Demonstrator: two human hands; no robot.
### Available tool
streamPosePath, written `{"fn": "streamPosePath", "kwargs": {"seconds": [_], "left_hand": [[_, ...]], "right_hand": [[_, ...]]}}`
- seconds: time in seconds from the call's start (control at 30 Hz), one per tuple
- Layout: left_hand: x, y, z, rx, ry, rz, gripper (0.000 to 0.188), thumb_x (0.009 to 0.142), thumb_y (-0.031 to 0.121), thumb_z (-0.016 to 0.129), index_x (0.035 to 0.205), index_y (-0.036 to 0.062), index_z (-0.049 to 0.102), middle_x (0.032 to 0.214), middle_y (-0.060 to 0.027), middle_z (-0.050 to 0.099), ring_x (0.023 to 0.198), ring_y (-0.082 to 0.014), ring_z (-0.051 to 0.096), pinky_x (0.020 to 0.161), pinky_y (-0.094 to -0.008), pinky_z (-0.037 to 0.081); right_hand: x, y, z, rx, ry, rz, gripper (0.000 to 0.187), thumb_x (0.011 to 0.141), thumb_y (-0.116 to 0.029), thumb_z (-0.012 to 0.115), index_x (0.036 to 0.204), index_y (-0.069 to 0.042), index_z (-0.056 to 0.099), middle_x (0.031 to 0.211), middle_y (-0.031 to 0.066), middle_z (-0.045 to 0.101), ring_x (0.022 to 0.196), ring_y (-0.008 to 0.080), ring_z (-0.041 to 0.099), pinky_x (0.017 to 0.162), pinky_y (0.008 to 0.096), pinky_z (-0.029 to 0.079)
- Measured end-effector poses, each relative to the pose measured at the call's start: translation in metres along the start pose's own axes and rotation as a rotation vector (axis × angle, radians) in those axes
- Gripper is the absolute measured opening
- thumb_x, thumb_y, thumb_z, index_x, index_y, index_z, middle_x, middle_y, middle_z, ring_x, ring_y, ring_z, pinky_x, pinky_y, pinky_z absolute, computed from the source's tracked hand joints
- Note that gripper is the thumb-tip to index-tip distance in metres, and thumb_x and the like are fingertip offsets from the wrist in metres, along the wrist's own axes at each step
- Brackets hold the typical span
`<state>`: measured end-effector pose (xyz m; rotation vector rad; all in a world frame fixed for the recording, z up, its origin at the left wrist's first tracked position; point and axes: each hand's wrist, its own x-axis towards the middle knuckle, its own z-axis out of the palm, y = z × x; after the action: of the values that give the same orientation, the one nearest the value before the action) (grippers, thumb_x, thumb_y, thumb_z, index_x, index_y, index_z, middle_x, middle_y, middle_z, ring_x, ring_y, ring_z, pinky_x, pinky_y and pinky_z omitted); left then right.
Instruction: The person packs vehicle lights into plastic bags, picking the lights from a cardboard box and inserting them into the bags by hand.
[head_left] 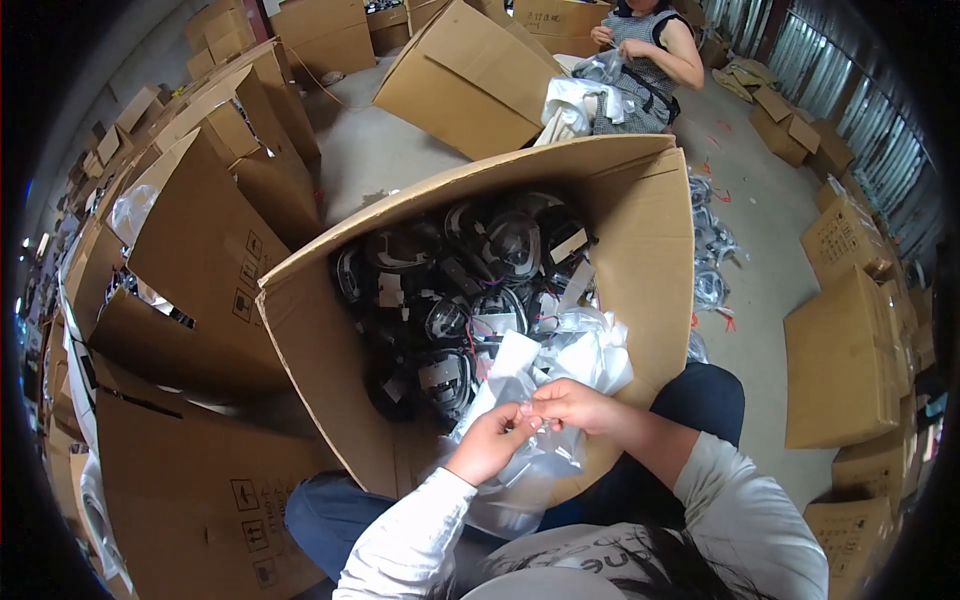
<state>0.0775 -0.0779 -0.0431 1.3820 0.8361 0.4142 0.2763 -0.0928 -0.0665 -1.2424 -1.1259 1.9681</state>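
Note:
My left hand (492, 440) and my right hand (572, 405) meet over the near edge of a large open cardboard box (640, 220). Both are closed, fingertips pinched together on a crumpled clear plastic bag (548, 458). More clear and white plastic wrapping (590, 350) bunches just beyond my fingers, inside the box. Deeper in it lie several dark rounded units (515, 245) with clear covers, pale labels and thin wires; they look like vehicle lamps. What the bag contains, if anything, I cannot make out.
Tall open cartons (200, 240) crowd the left side. Ahead stands a tilted carton (470, 75), with another person (660, 60) handling plastic beside it. Bagged items with red ties (712, 285) lie on the floor to the right, before more cartons (840, 360).

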Motion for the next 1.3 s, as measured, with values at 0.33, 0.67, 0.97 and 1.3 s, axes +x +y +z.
{"fn": "streamPosePath", "kwargs": {"seconds": [0.33,0.67,0.97,1.3], "left_hand": [[0.017,0.001,-0.059,0.001,0.435,0.016,0.021,0.084,0.01,0.058,0.067,0.0024,0.049,0.061,0.0022,0.046,0.059,-0.007,0.041,0.054,-0.0265,0.036],[0.026,-0.007,-0.045,0.145,-0.098,-0.15,0.022,0.087,0.016,0.058,0.07,0.003,0.05,0.063,0.003,0.043,0.062,-0.0062,0.04,0.056,-0.0265,0.035],[0.024,-0.016,-0.051,0.498,-0.088,-0.277,0.031,0.091,0.026,0.058,0.095,-0.0038,0.065,0.08,-0.0126,0.065,0.073,-0.0187,0.057,0.072,-0.033,0.045],[0.056,-0.039,-0.089,0.318,-0.335,-0.377,0.032,0.09,0.021,0.059,0.116,0.0027,0.06,0.096,-0.0059,0.064,0.085,-0.0139,0.056,0.08,-0.0276,0.043]], "right_hand": [[-0.033,-0.064,-0.137,-1.196,1.259,-0.414,0.013,0.075,-0.011,0.067,0.086,-0.007,0.06,0.093,0.0106,0.058,0.084,0.0262,0.057,0.073,0.0368,0.046],[-0.012,-0.055,-0.083,-1.591,0.244,-0.472,0.045,0.07,-0.008,0.064,0.115,-0.017,0.062,0.094,0.0038,0.064,0.097,0.0213,0.058,0.086,0.0363,0.041],[-0.033,-0.071,-0.073,-1.442,0.733,-0.692,0.031,0.069,-0.003,0.061,0.1,-0.01,0.06,0.097,0.006,0.059,0.097,0.0255,0.055,0.084,0.0363,0.043],[-0.012,-0.056,-0.057,-0.116,-0.45,0.204,0.025,0.084,-0.006,0.05,0.107,-0.004,0.043,0.095,0.0121,0.068,0.054,0.0175,0.06,0.047,0.0289,0.047]]}}
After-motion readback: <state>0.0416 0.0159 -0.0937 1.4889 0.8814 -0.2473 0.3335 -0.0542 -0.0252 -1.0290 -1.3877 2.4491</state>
